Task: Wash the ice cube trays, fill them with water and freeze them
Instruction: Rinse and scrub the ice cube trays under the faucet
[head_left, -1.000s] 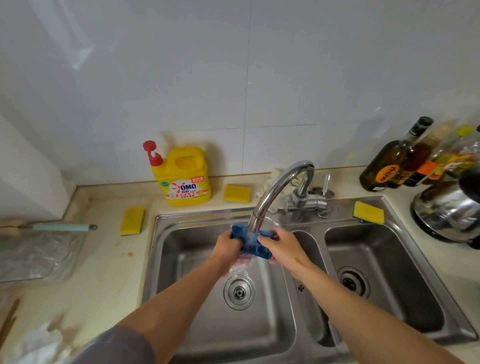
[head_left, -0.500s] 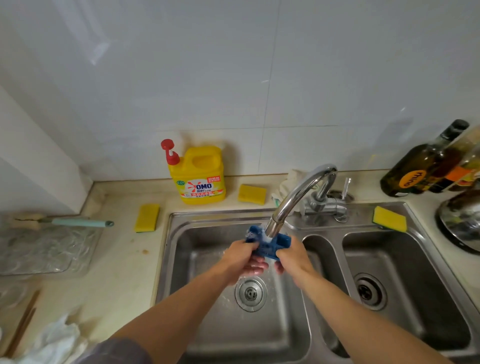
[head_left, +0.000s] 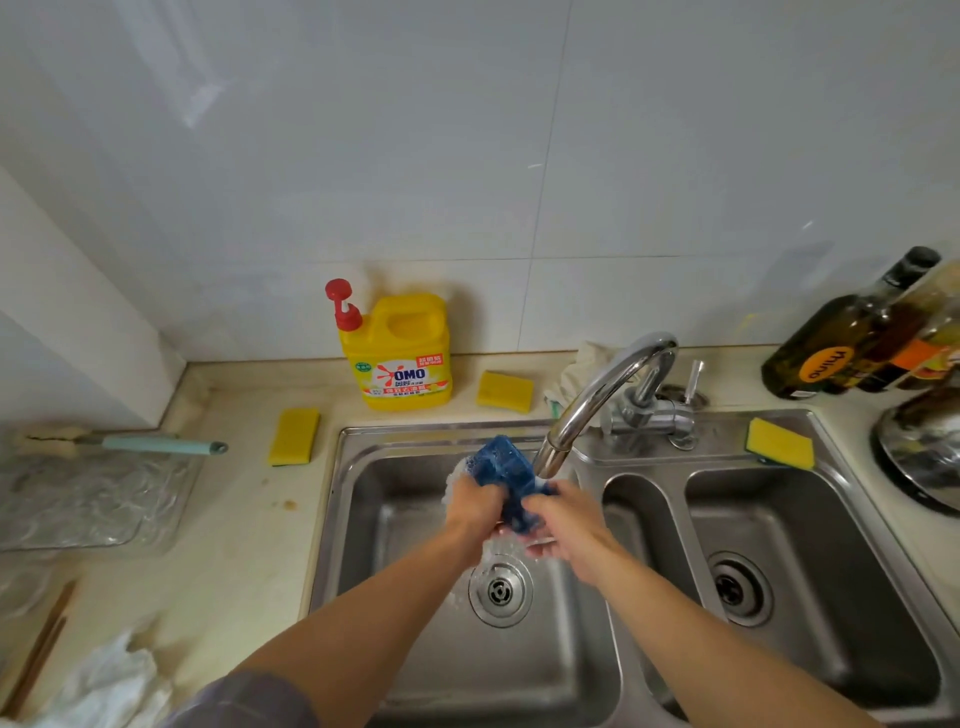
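As we hold the tray (head_left: 501, 462) at the mouth of the tap (head_left: 605, 395), our left grip (head_left: 475, 501) is curled round its left side and our right grip (head_left: 566, 525) clasps its near right end, so both are closed on it. The tray is blue and tilted, far end raised, and it hangs over the left basin (head_left: 374, 519), clear of the floor. We see white splashes by the left knuckles and under both grips, above the drain (head_left: 500, 590). Whether the tray touches the spout we cannot tell.

Our forearms reach in from the near edge, and a grey sleeve (head_left: 244, 701) shows at the left elbow. To the right lies a second basin (head_left: 831, 545). A sponge (head_left: 779, 442) sits on the sink rim beside the tap's base, and a pale cloth (head_left: 576, 371) is bunched behind the spout.

On the bench (head_left: 244, 519) against the wall stands a yellow detergent jug (head_left: 400, 353) with a red pump. One more sponge lies to its right, another to its left near the sink corner. Far left we see a brush (head_left: 156, 445) with a teal handle lying on the far edge of a clear dish (head_left: 78, 499), and a white rag (head_left: 104, 686) in the near corner. Far right stand dark bottles (head_left: 841, 338) and a steel pot (head_left: 919, 447).
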